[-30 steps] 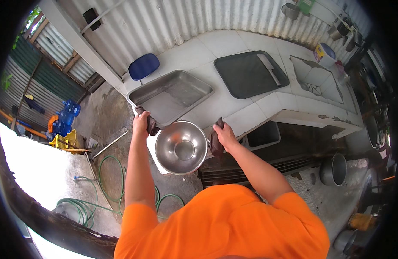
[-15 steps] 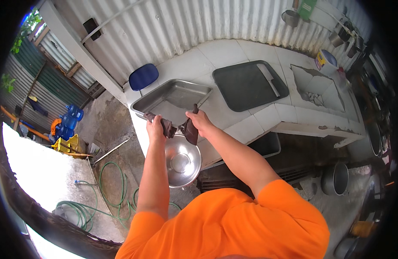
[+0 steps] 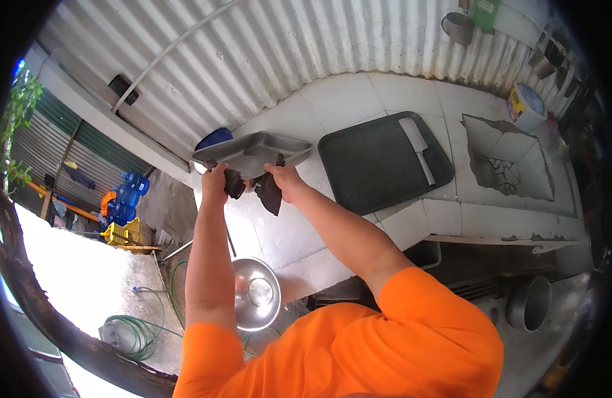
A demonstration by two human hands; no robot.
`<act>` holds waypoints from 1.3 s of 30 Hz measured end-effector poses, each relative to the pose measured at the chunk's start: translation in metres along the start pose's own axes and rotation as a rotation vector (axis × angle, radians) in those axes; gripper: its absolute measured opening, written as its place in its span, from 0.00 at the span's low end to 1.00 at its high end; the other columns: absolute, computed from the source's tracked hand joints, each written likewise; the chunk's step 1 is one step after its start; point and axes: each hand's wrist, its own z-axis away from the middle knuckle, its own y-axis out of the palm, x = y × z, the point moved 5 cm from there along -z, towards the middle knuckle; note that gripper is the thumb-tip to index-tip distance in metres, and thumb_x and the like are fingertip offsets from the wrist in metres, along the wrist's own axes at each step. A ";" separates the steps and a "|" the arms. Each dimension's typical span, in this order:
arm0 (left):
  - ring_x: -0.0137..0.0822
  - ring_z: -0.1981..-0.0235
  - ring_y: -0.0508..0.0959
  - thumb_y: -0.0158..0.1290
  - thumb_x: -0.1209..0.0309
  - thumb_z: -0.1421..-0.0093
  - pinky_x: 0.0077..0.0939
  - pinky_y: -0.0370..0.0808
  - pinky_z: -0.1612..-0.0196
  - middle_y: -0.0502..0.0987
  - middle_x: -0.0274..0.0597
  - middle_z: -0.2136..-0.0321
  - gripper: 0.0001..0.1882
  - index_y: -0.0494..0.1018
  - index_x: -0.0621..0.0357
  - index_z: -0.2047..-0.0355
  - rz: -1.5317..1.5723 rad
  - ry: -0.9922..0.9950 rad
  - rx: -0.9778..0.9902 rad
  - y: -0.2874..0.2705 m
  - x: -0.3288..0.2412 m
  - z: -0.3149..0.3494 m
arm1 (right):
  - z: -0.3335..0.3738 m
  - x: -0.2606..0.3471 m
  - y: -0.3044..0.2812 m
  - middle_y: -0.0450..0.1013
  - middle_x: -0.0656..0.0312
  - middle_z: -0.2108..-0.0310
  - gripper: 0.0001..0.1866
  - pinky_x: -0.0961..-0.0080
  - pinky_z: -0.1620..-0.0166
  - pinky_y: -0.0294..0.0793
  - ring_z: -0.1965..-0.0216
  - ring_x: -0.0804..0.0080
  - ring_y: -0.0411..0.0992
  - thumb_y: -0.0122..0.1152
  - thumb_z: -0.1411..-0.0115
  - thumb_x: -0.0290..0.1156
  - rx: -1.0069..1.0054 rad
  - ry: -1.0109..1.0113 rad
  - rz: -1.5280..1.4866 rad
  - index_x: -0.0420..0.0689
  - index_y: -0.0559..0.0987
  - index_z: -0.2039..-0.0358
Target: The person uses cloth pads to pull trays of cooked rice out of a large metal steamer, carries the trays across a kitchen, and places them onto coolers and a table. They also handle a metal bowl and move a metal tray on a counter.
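Observation:
My left hand (image 3: 215, 184) and my right hand (image 3: 287, 183) are closed on the near edge of a rectangular metal pan (image 3: 271, 144). Dark cloths are folded between my fingers and its rim: one cloth (image 3: 234, 184) at the left hand, another cloth (image 3: 269, 197) hanging in a point from the right. The pan is tilted above the white tiled counter (image 3: 286, 232); whether its far side touches the counter is hard to see. Below my forearms, by the counter's front corner, sits a shiny steel bowl (image 3: 258, 294).
Right of the pan lies a dark tray (image 3: 359, 162) with a cleaver-like knife (image 3: 420, 151) on it. A blue object (image 3: 214, 137) shows behind the pan. Farther right are a broken-edged opening (image 3: 508, 159) and a white tub (image 3: 526, 106). A green hose (image 3: 137, 335) lies lower left.
Both hands have carried the pan up and away from me, and it is now more tilted. The view has shifted too, with the bowl appearing lower in it.

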 end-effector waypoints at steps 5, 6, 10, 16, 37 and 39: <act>0.38 0.77 0.77 0.52 0.74 0.48 0.33 0.76 0.73 0.73 0.44 0.74 0.11 0.69 0.69 0.65 -0.064 0.008 0.065 0.048 -0.029 -0.018 | -0.018 0.030 -0.006 0.74 0.56 0.67 0.13 0.67 0.64 0.76 0.69 0.65 0.74 0.57 0.41 0.32 -0.011 0.096 -0.148 0.35 0.73 0.62; 0.37 0.75 0.76 0.53 0.74 0.49 0.32 0.76 0.72 0.73 0.44 0.73 0.13 0.69 0.69 0.63 -0.084 0.008 0.077 0.062 -0.035 -0.022 | -0.025 0.035 -0.010 0.74 0.56 0.68 0.12 0.67 0.64 0.76 0.69 0.65 0.74 0.57 0.41 0.32 -0.012 0.094 -0.175 0.36 0.73 0.62; 0.39 0.71 0.77 0.55 0.71 0.51 0.32 0.75 0.69 0.74 0.47 0.70 0.19 0.69 0.71 0.60 -0.268 0.098 0.072 0.099 -0.049 -0.030 | -0.038 0.051 -0.030 0.74 0.56 0.69 0.11 0.66 0.66 0.76 0.71 0.65 0.75 0.56 0.40 0.33 -0.006 0.094 -0.260 0.37 0.73 0.64; 0.52 0.62 0.78 0.54 0.64 0.52 0.38 0.73 0.57 0.77 0.58 0.66 0.22 0.72 0.68 0.61 -0.885 0.464 -0.061 0.159 -0.088 -0.009 | -0.027 0.074 -0.045 0.70 0.57 0.76 0.10 0.65 0.69 0.77 0.77 0.64 0.72 0.54 0.39 0.34 0.056 0.219 -0.267 0.39 0.72 0.67; 0.37 0.72 0.76 0.53 0.71 0.47 0.30 0.76 0.68 0.74 0.44 0.67 0.19 0.68 0.68 0.56 -0.058 0.297 0.019 -0.013 -0.026 0.083 | 0.149 0.018 -0.057 0.70 0.65 0.74 0.12 0.72 0.70 0.68 0.75 0.75 0.68 0.58 0.41 0.40 0.324 0.093 0.206 0.44 0.74 0.69; 0.37 0.71 0.76 0.53 0.71 0.47 0.29 0.76 0.67 0.73 0.44 0.67 0.20 0.67 0.69 0.56 0.015 0.259 -0.003 -0.042 0.001 0.091 | 0.195 0.005 -0.092 0.70 0.66 0.75 0.12 0.73 0.69 0.70 0.75 0.76 0.68 0.59 0.42 0.39 0.247 0.130 0.192 0.44 0.74 0.68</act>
